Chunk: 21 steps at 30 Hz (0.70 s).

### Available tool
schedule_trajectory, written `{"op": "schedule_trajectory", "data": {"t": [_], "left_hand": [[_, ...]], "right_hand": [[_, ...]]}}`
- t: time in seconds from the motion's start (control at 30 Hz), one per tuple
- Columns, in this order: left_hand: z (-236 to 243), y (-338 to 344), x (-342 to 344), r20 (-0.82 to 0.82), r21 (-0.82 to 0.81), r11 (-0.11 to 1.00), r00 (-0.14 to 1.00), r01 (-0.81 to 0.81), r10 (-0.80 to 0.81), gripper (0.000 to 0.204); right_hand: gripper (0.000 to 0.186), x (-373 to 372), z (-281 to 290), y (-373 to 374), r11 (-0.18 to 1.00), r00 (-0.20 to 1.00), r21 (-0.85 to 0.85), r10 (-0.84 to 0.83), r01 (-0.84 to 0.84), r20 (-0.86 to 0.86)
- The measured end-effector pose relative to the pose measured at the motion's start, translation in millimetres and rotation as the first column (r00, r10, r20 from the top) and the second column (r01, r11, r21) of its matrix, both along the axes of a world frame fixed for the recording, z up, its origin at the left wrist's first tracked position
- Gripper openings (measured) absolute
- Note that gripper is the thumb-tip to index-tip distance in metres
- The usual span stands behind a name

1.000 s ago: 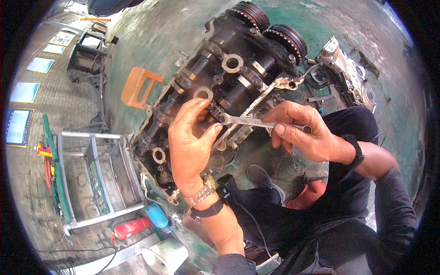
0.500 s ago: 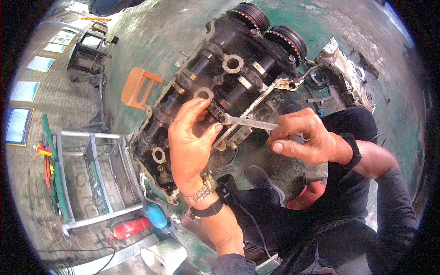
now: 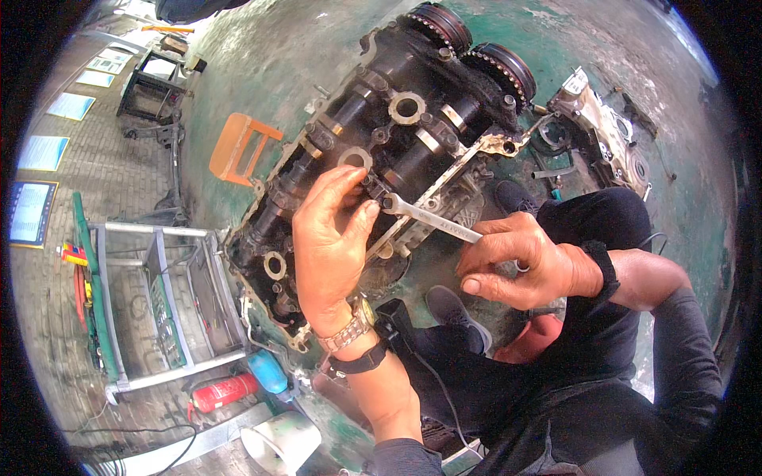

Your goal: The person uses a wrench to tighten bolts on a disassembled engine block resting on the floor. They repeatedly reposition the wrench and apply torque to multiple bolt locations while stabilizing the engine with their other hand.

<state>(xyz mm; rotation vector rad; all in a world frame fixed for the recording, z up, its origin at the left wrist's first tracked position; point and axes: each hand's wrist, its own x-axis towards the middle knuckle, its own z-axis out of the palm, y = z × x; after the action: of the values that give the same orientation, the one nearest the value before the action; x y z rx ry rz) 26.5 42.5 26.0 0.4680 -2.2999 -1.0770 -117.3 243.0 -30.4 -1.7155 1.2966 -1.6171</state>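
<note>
A silver combination wrench lies slantwise over a black engine cylinder head. My right hand is closed around its handle end. The wrench's open jaw meets a dark bolt beside a camshaft bearing cap. My left hand is at the same spot, its fingers bent and its thumb apart from them. Thumb and fingertips rest near the dark cap, and the hand covers part of it. Two toothed camshaft sprockets sit at the far end of the head.
Engine covers and loose parts lie on the green floor at right. An orange wooden stool stands left of the head. Further left are a metal rack, a red fire extinguisher and a white bucket. My knee is close at right.
My right hand has moved down and slightly left, swinging the wrench handle toward me. My left thumb has shifted up a little, closer to its fingertips.
</note>
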Motion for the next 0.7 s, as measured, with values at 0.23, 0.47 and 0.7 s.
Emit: {"op": "schedule_trajectory", "data": {"t": [0.23,0.47,0.7], "left_hand": [[2.7,1.2,-0.1,0.003,-0.002,1.000,1.000,-0.009,0.009,0.033],[4.2,2.8,0.4,0.025,-0.017,1.000,0.999,-0.026,0.026,0.035],[2.8,2.0,-1.6,0.018,-0.046,0.998,0.999,-0.035,0.036,0.036]], "right_hand": [[0.013,12.0,-1.6,-1.9,0.996,0.995,0.005,0.088,-0.089,0.047],[0.016,24.3,-4.2,-3.8,0.995,0.995,-0.006,0.097,-0.097,-0.019],[0.020,41.8,-4.4,-8.0,0.999,0.997,-0.002,0.036,-0.036,-0.068]]}}
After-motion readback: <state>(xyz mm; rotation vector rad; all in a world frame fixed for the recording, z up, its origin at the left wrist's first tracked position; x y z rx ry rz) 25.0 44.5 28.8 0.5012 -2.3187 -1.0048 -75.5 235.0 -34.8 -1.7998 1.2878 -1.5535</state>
